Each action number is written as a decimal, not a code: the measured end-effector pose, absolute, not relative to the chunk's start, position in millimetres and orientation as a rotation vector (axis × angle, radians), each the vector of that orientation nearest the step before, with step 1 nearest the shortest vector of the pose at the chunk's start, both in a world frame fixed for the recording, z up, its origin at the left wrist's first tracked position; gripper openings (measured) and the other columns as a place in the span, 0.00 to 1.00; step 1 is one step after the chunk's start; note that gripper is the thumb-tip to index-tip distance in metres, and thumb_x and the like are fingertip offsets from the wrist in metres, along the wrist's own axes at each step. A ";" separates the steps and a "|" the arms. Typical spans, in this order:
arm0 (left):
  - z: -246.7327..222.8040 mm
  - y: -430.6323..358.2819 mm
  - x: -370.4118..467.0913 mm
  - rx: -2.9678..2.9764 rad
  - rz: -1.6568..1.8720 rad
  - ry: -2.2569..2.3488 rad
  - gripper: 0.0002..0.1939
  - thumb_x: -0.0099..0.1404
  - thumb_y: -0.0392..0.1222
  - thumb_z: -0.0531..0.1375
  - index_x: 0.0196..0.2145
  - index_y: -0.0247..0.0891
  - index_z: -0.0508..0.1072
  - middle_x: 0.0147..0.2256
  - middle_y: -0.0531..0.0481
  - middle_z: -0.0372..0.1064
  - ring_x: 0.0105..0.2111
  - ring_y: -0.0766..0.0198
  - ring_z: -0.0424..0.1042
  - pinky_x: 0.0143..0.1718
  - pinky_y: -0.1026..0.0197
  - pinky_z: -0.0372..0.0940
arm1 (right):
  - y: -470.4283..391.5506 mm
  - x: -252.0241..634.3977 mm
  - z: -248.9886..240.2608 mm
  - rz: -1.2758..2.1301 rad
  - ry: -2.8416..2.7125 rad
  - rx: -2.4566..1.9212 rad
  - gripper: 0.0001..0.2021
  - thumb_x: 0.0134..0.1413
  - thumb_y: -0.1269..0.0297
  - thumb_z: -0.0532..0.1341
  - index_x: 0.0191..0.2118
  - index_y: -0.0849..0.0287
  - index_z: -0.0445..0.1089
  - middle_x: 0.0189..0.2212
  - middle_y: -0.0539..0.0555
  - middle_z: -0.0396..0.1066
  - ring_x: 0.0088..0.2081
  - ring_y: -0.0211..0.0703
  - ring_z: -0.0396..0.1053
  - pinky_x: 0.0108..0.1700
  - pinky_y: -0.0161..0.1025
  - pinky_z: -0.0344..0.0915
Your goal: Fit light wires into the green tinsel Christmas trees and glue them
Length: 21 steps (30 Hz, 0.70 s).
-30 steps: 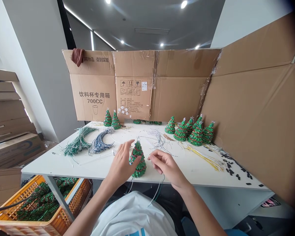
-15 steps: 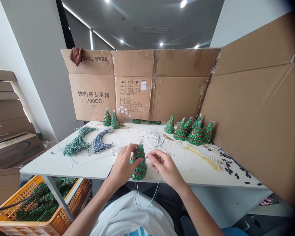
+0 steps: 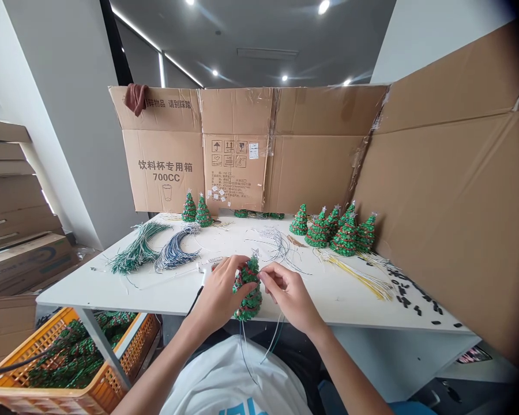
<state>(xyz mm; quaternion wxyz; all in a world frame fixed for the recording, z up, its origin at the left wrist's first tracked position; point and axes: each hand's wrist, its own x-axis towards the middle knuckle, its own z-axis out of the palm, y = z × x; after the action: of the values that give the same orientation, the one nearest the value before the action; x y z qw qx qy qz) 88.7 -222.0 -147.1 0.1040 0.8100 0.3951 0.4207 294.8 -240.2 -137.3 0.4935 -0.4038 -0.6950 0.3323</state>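
Note:
A small green tree [image 3: 249, 294] with reddish trim and a pale star on top stands slightly tilted at the table's front edge. My left hand [image 3: 222, 288] is wrapped round its left side, thumb across the front. On the tree's right side, my right hand [image 3: 285, 287] is closed in a pinch at the upper part; what lies between the fingertips is too small to make out. Thin wires [image 3: 273, 340] hang over the table edge below, in front of the white shirt.
Bundles of green wire [image 3: 140, 248] and blue wire [image 3: 177, 248] lie left, near a white glue gun [image 3: 205, 268]. Finished trees [image 3: 343, 236], yellow wires [image 3: 363, 276] and black bits [image 3: 403, 291] are right. Cardboard [image 3: 237, 167] walls the back; an orange crate [image 3: 99, 397] stands lower left.
The tree has shifted slightly right and leans a little more, with my left hand moving along. My right hand's fingertips are now closer against the tree.

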 end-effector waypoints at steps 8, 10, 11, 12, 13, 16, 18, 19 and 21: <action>-139.2 -227.3 88.6 2.427 1.178 1.188 0.19 0.73 0.39 0.68 0.57 0.46 0.67 0.53 0.47 0.76 0.54 0.48 0.75 0.52 0.47 0.69 | -241.7 292.0 -137.5 0.649 -1.702 -0.988 0.17 0.74 0.48 0.61 0.37 0.54 0.73 0.26 0.49 0.67 0.28 0.42 0.64 0.32 0.39 0.62; -139.4 -226.7 88.2 2.443 1.165 1.189 0.19 0.73 0.39 0.68 0.57 0.46 0.66 0.53 0.47 0.76 0.54 0.48 0.75 0.52 0.47 0.69 | -242.4 290.7 -138.0 0.580 -1.717 -0.994 0.16 0.75 0.50 0.60 0.36 0.54 0.72 0.28 0.50 0.69 0.29 0.43 0.65 0.33 0.40 0.61; -139.6 -226.3 88.0 2.452 1.163 1.188 0.19 0.73 0.39 0.68 0.57 0.46 0.66 0.52 0.47 0.76 0.54 0.48 0.75 0.52 0.47 0.69 | -242.7 290.1 -138.5 0.543 -1.726 -0.998 0.16 0.75 0.51 0.60 0.36 0.54 0.71 0.28 0.50 0.70 0.28 0.43 0.65 0.33 0.40 0.61; -139.9 -225.8 87.7 2.461 1.164 1.188 0.19 0.73 0.39 0.68 0.57 0.46 0.66 0.52 0.47 0.76 0.54 0.48 0.75 0.51 0.47 0.69 | -242.9 289.6 -139.2 0.506 -1.736 -1.002 0.15 0.75 0.52 0.60 0.36 0.53 0.71 0.27 0.50 0.70 0.28 0.44 0.64 0.33 0.41 0.60; -140.3 -225.3 87.5 2.469 1.167 1.189 0.19 0.73 0.39 0.68 0.57 0.46 0.66 0.52 0.47 0.76 0.54 0.48 0.75 0.51 0.48 0.69 | -243.0 289.3 -140.1 0.470 -1.747 -1.007 0.15 0.75 0.53 0.60 0.35 0.53 0.70 0.27 0.50 0.70 0.27 0.44 0.64 0.33 0.41 0.59; -141.2 -224.0 86.7 2.488 1.170 1.182 0.20 0.74 0.40 0.68 0.57 0.45 0.65 0.52 0.46 0.76 0.53 0.48 0.75 0.50 0.48 0.69 | -243.3 288.8 -143.0 0.386 -1.779 -1.020 0.13 0.75 0.55 0.60 0.36 0.52 0.70 0.27 0.50 0.70 0.27 0.44 0.64 0.34 0.42 0.59; -141.3 -223.4 86.3 2.501 1.164 1.187 0.20 0.74 0.41 0.67 0.57 0.45 0.65 0.52 0.46 0.75 0.52 0.48 0.75 0.50 0.49 0.69 | -243.4 288.6 -144.6 0.355 -1.797 -1.026 0.12 0.75 0.56 0.60 0.36 0.52 0.70 0.27 0.51 0.70 0.28 0.44 0.64 0.34 0.41 0.58; -141.2 -223.3 86.2 2.508 1.160 1.197 0.20 0.74 0.41 0.67 0.57 0.45 0.64 0.52 0.45 0.75 0.52 0.48 0.76 0.49 0.49 0.69 | -243.6 288.4 -145.2 0.348 -1.805 -1.028 0.12 0.75 0.57 0.60 0.36 0.52 0.70 0.27 0.51 0.70 0.28 0.44 0.64 0.34 0.41 0.58; -140.5 -223.4 86.2 2.521 1.157 1.220 0.20 0.74 0.41 0.68 0.57 0.44 0.64 0.52 0.44 0.75 0.52 0.47 0.76 0.48 0.48 0.70 | -243.8 288.0 -145.8 0.347 -1.816 -1.029 0.13 0.75 0.58 0.59 0.35 0.52 0.69 0.26 0.49 0.69 0.27 0.44 0.63 0.32 0.40 0.58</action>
<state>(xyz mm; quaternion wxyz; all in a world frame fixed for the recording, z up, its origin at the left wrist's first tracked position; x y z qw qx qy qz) 86.2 -223.4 -140.5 0.0556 0.8308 0.4019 0.3811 288.0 -243.8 -145.8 0.4906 -0.4238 -0.7478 0.1429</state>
